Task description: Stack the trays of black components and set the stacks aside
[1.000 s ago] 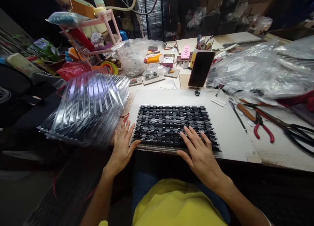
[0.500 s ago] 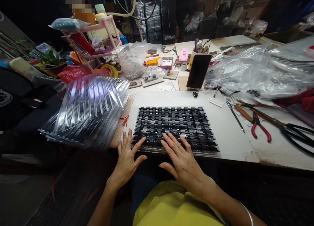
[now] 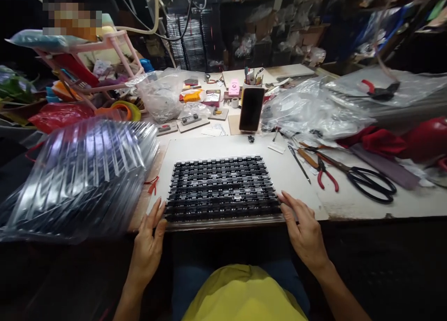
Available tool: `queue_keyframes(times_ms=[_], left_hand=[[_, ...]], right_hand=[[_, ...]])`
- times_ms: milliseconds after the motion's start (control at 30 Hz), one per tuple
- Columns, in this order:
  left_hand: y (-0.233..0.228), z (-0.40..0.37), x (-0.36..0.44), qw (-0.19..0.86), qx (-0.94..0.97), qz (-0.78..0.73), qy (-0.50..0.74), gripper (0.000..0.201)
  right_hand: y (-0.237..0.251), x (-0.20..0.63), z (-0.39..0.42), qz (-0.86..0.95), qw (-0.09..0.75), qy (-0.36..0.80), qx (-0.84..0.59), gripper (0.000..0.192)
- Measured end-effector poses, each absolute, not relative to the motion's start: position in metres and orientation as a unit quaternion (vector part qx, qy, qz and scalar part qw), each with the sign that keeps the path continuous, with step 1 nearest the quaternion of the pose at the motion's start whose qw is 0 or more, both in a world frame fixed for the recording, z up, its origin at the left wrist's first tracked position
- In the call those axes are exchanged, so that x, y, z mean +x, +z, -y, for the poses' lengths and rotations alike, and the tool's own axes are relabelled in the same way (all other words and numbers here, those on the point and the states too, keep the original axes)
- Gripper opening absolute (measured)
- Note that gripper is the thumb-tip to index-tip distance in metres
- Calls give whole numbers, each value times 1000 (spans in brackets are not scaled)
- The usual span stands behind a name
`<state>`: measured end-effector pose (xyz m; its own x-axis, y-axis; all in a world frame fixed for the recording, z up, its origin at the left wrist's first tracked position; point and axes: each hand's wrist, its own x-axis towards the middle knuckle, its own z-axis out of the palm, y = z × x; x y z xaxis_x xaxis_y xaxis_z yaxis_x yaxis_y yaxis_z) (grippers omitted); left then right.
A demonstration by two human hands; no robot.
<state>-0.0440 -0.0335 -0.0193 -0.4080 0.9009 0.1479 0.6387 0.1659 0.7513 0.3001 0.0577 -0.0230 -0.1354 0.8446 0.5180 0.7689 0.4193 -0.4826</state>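
Note:
A clear plastic tray [image 3: 223,221] filled with rows of small black parts lies on a white board [image 3: 296,172] at the table's near edge. My left hand [image 3: 148,244] rests flat against the tray's near left corner, fingers apart. At the near right corner my right hand [image 3: 303,228] touches the tray with spread fingers. Neither hand grips anything.
A stack of clear empty trays [image 3: 80,177] sits to the left. Black scissors [image 3: 366,181], red pliers [image 3: 326,174] and a thin tool [image 3: 299,163] lie to the right. A phone [image 3: 251,109] stands upright behind the board, among plastic bags [image 3: 314,109] and a pink rack [image 3: 104,56].
Both hands slid off the top of the tray outward to its near corners. The view has shifted to the right.

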Motion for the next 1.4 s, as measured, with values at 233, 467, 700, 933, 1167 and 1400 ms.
queue_keyframes(times_ms=[233,467,700,933,1167,1400], left_hand=[[-10,25,-33,80,594,-728,333,52],[-9,26,-33,108,577,-732,346,54],[-12,40,-38,169,527,-753,355,53],[-12,29,-36,164,481,-759,408,49],[-5,40,-36,239,412,-746,466,46],[3,61,-29,233,365,-777,458,45]], right_hand=[[-5,277,-62,797,359,-2,-487,32],[11,202,-55,905,225,23,-359,43],[14,238,-66,837,330,23,-436,35],[-17,295,-66,756,385,50,-528,29],[-11,302,-39,702,422,128,-559,27],[-9,331,-16,655,397,146,-627,31]])
